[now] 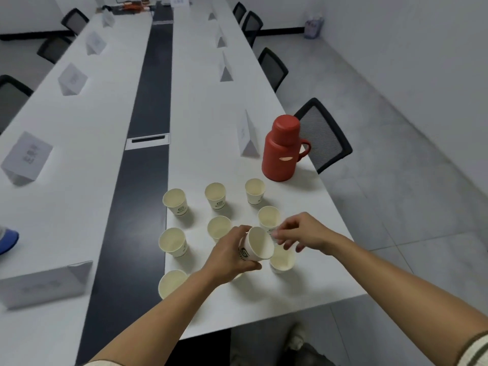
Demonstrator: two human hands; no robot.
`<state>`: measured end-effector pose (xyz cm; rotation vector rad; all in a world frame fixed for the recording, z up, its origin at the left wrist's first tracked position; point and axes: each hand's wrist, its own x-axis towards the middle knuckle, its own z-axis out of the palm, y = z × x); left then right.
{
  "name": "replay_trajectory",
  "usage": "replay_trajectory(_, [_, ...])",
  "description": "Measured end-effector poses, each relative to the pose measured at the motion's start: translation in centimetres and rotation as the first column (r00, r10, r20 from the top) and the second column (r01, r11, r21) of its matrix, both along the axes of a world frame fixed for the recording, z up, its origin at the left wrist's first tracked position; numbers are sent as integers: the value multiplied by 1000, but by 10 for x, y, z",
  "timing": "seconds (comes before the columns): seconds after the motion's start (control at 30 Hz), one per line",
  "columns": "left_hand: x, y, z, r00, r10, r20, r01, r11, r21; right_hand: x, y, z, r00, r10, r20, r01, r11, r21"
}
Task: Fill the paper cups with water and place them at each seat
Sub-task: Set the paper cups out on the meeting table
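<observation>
Several empty paper cups (pixel 215 195) with green logos stand upright in rows on the near end of a long white table (pixel 303 291). My left hand (pixel 232 256) grips a tilted paper cup (pixel 257 244), its mouth facing right, just above the table. My right hand (pixel 301 233) pinches that cup's rim with fingertips. Another upright cup (pixel 282 260) stands right below the two hands. A red thermos (pixel 282 149) with its lid on and a side handle stands beyond the cups, near the table's right edge.
Folded white name cards (pixel 247 137) stand along both sides of the table, with a dark strip (pixel 148 107) down its middle. Black mesh chairs (pixel 323 133) line the right and left edges. A blue object (pixel 8 240) lies at the far left.
</observation>
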<state>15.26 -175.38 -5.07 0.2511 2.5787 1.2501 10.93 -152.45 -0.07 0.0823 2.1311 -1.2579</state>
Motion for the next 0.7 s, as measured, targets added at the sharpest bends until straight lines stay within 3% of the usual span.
replay_trajectory(0.17, [-3, 37, 4, 998, -54, -29, 54, 999, -10, 0, 22, -1, 999, 4, -32, -4, 1000, -3])
replay_trajectory(0.33, [-8, 72, 9, 998, -39, -51, 36, 998, -55, -22, 69, -4, 990, 13, -140, 3, 994, 111])
replay_trajectory(0.47, [-11, 90, 6, 995, 88, -51, -94, 987, -127, -41, 123, -22, 979, 65, -194, -18, 972, 236])
replay_trajectory(0.7, [-5, 137, -7, 962, 273, -29, -274, 947, -168, -39, 169, -78, 977, 183, -109, -130, 918, 375])
